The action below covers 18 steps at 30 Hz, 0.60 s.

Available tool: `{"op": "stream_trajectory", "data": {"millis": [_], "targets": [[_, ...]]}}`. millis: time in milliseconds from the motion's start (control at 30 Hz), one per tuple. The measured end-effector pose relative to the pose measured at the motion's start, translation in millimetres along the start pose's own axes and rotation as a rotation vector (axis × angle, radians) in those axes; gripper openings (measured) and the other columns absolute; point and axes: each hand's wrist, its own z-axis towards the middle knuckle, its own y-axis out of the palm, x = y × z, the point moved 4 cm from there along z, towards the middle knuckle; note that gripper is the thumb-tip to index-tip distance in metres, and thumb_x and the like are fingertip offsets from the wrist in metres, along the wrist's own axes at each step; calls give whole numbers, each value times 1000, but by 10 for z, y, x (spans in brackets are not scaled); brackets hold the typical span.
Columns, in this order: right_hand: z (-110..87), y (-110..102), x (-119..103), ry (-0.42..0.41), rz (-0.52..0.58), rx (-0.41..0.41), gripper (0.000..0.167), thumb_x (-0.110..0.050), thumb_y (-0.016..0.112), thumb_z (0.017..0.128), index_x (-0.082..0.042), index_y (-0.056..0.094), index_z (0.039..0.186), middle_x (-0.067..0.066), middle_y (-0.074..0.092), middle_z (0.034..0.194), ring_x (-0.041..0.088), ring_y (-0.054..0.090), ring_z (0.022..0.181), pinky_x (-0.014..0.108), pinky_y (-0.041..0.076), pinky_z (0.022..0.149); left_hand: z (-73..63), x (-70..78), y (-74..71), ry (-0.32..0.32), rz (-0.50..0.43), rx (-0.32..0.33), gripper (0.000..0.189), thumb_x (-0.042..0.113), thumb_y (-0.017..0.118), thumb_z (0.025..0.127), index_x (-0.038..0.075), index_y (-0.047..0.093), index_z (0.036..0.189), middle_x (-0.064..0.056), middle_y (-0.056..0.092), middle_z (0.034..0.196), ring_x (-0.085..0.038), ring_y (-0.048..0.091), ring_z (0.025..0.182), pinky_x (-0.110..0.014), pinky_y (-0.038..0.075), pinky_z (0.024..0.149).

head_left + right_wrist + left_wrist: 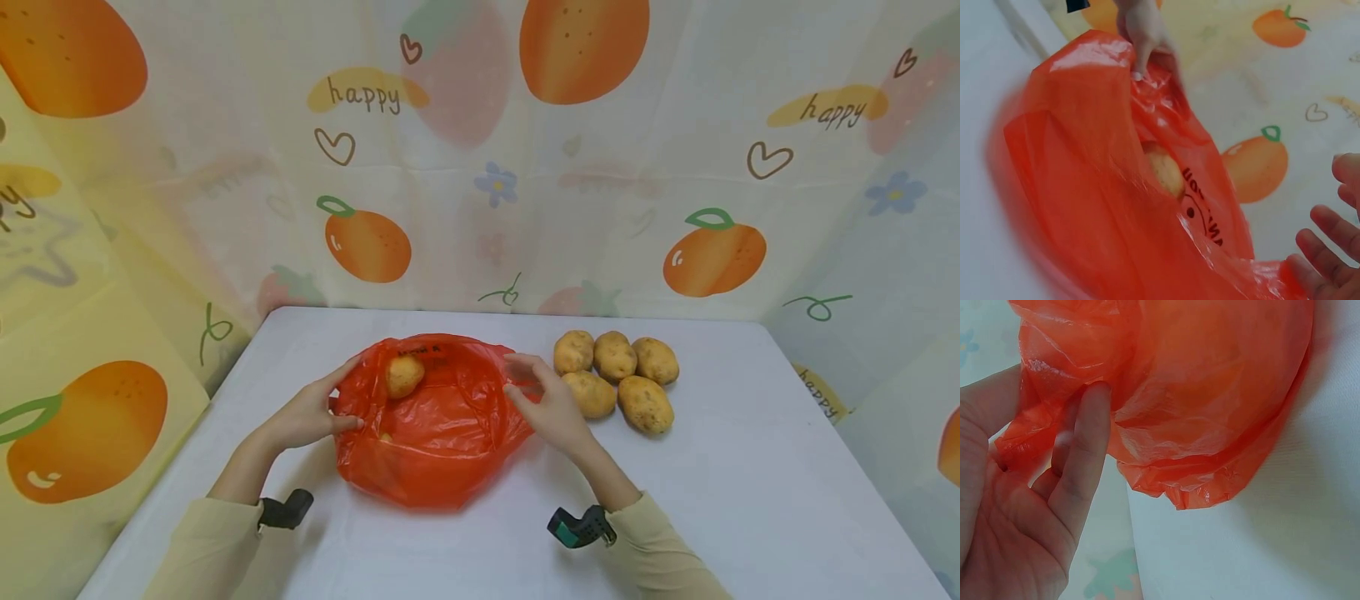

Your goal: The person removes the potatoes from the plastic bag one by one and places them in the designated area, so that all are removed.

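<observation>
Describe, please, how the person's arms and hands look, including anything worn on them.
The left hand and right hand are gloveless. The left sleeve and right sleeve are plain pale beige. Each wrist carries a small black angled device: the left one, and the right one, with a green patch.

From the person's head, one view looks forward and down across the desk [750, 500] to the printed cloth [570, 208]. The left wrist view, very near, faces the side of the red bag [1204, 394]. The right wrist view, seemingly turned sideways and somewhat blurred, looks across the bag toward the left grip [1144, 34]; it shares the bag's potato [1163, 170] with the head view.
</observation>
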Motion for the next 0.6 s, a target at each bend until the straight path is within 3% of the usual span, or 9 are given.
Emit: {"op": "stream_trajectory", "data": {"millis": [167, 400, 600], "targets": [[97, 180, 258, -9, -7, -58, 39, -13, 63, 87, -12, 52, 125, 5, 60, 117, 17, 55, 108, 31, 51, 87, -1, -6, 5, 5, 1, 1, 91, 15, 73, 77, 24, 17, 148, -16, 44, 133, -31, 49, 107, -38, 53, 80], [172, 346, 213, -54, -12, -106, 39, -14, 65, 86, -11, 53, 123, 4, 60, 117, 19, 56, 107, 34, 51, 86, -9, -14, 3, 3, 3, 5, 91, 16, 73, 77, 24, 18, 148, -16, 45, 132, -31, 50, 108, -38, 53, 80], [214, 526, 196, -11, -25, -193, 37, -18, 62, 88, -13, 52, 124, 4, 58, 120, 19, 56, 108, 35, 49, 89, -12, -15, 4, 0, 6, 6, 90, 16, 73, 77, 24, 18, 148, -16, 47, 128, -30, 50, 105, -35, 53, 78]]}}
